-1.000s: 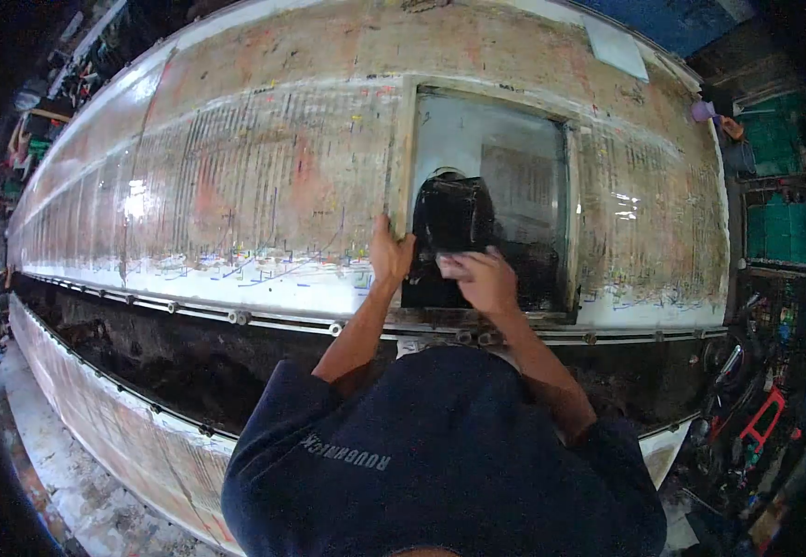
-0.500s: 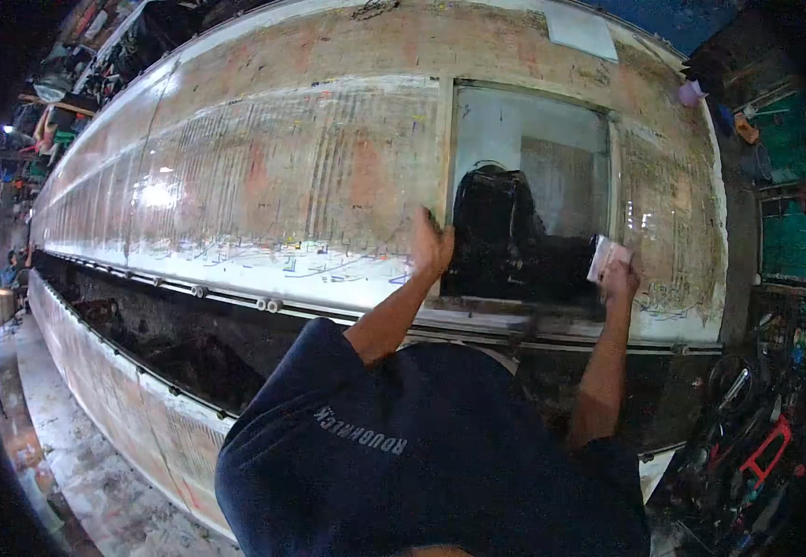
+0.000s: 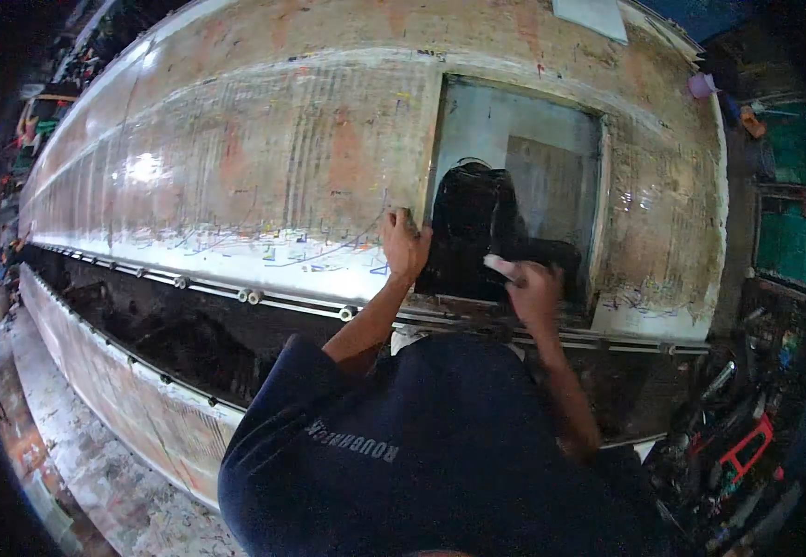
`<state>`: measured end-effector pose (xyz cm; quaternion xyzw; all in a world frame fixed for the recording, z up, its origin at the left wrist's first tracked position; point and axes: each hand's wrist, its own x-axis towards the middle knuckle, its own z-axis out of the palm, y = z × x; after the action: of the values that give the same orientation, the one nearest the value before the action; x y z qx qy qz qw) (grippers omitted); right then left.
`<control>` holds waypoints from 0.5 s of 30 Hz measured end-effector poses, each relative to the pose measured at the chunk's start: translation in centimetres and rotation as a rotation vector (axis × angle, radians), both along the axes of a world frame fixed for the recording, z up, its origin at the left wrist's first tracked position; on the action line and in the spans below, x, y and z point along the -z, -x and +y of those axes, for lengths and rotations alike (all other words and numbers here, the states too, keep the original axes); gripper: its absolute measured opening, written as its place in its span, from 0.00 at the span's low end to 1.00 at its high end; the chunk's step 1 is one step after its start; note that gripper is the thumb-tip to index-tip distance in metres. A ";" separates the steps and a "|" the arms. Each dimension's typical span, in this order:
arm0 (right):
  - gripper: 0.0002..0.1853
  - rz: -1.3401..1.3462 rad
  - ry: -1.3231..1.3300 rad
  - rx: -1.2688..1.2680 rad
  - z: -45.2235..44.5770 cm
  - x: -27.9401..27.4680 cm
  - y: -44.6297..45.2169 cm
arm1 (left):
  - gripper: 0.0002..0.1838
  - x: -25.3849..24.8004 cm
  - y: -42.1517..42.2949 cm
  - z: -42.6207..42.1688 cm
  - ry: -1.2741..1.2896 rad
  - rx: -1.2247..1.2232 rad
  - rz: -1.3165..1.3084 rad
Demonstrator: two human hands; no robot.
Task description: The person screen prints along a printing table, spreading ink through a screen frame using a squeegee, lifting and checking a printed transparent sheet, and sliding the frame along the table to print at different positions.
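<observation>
My right hand (image 3: 535, 292) is closed round a small pale pinkish block (image 3: 502, 267) over the lower part of a framed glass screen (image 3: 552, 176). The hand is slightly blurred. At the left side of the wooden frame (image 3: 431, 139), my left hand (image 3: 406, 246) rests on the edge with its fingers bent, and what lies under them is hard to make out. A dark reflection fills the lower part of the glass. Around the frame spreads a long stained table surface (image 3: 264, 139) with coloured marks.
A metal rail with round knobs (image 3: 347, 314) runs along the near edge. Beyond it lies a dark trough (image 3: 171, 325). A pale sheet (image 3: 591, 17) is at the top, a purple cup (image 3: 702, 85) at the right corner, and a red frame (image 3: 747, 447) at the lower right.
My right hand has moved left with the block, from the right side of the frame back over the glass. My left hand stays by the left side, its fingers now more bent. The view has shifted.
</observation>
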<state>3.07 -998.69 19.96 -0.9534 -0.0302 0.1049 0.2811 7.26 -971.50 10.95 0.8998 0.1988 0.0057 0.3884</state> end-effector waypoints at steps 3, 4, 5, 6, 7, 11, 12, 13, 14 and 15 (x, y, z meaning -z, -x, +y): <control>0.15 -0.107 0.023 -0.320 4.9 0.8 -10.0 | 0.32 0.5 0.3 0.5 -0.082 0.023 -0.065; 0.16 -0.195 0.007 -0.406 5.9 1.6 -13.3 | 0.32 0.6 0.1 0.6 -0.074 0.020 -0.066; 0.16 -0.190 0.014 -0.412 6.8 2.0 -15.3 | 0.32 0.6 0.1 0.7 -0.065 0.015 -0.079; 0.16 -0.192 0.053 -0.361 7.8 2.4 -16.7 | 0.32 0.4 0.3 0.7 -0.055 0.012 -0.089; 0.17 -0.194 0.092 -0.308 8.7 2.7 -17.1 | 0.32 0.1 0.6 0.8 -0.047 0.013 -0.082; 0.15 -0.157 0.061 -0.280 10.6 4.0 -8.0 | 0.32 0.3 0.1 1.0 0.018 -0.012 -0.019; 0.15 -0.157 0.050 -0.293 10.6 3.5 -6.3 | 0.32 0.4 0.1 0.7 -0.035 -0.015 -0.029; 0.14 -0.154 0.040 -0.342 10.1 3.0 -5.2 | 0.32 0.6 0.1 0.3 -0.017 -0.004 -0.032; 0.14 -0.157 0.052 -0.335 9.1 2.4 -5.1 | 0.32 0.7 0.0 0.3 -0.035 -0.012 -0.016; 0.13 -0.010 0.109 -0.482 8.7 -0.2 -6.2 | 0.31 0.8 -0.1 0.5 -0.063 -0.021 -0.001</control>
<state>9.24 -990.02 20.18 -0.9329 -0.2526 0.1660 0.1959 7.33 -971.02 10.18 0.9095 0.2077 0.0165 0.3598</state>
